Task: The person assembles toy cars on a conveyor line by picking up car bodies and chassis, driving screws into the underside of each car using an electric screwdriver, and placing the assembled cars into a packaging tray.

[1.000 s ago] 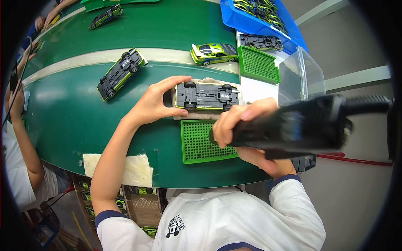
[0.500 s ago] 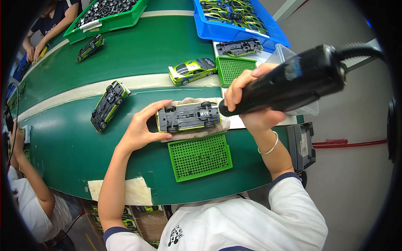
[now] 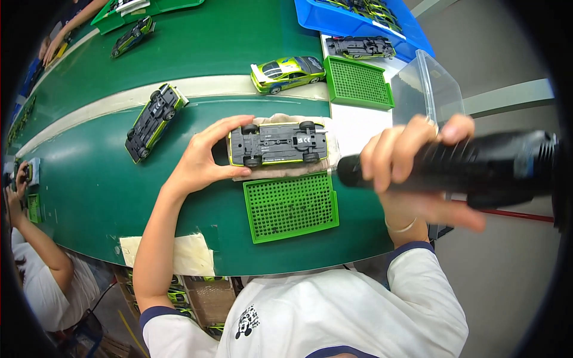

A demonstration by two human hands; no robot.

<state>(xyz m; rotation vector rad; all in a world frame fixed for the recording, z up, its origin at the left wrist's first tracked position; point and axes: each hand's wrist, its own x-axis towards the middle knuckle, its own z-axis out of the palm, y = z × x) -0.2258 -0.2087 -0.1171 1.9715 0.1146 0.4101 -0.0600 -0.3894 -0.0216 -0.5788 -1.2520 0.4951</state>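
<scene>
An upside-down toy car (image 3: 280,145), its black underside up and yellow-green edges showing, lies on a pale cloth pad (image 3: 332,156). Around its left end curl the thumb and fingers of my left hand (image 3: 203,156). My right hand (image 3: 406,173) grips a black electric screwdriver (image 3: 501,170), tilted nearly flat, its nose pointing left. That nose is right of the car and apart from it; any bit at the tip cannot be made out. Just below the pad lies a green perforated tray (image 3: 291,209) with small dark screws in some holes.
Other toy cars lie on the green table: one overturned at left (image 3: 155,122), one upright (image 3: 287,74) beside a second green tray (image 3: 359,83). A clear plastic bin (image 3: 427,89) and a blue crate of cars (image 3: 406,36) stand at right. Another person's arm (image 3: 45,238) shows at far left.
My right hand has moved the screwdriver right and down, away from the car's right end, and levelled it. My left hand keeps its hold on the car. The whole view has shifted slightly.
</scene>
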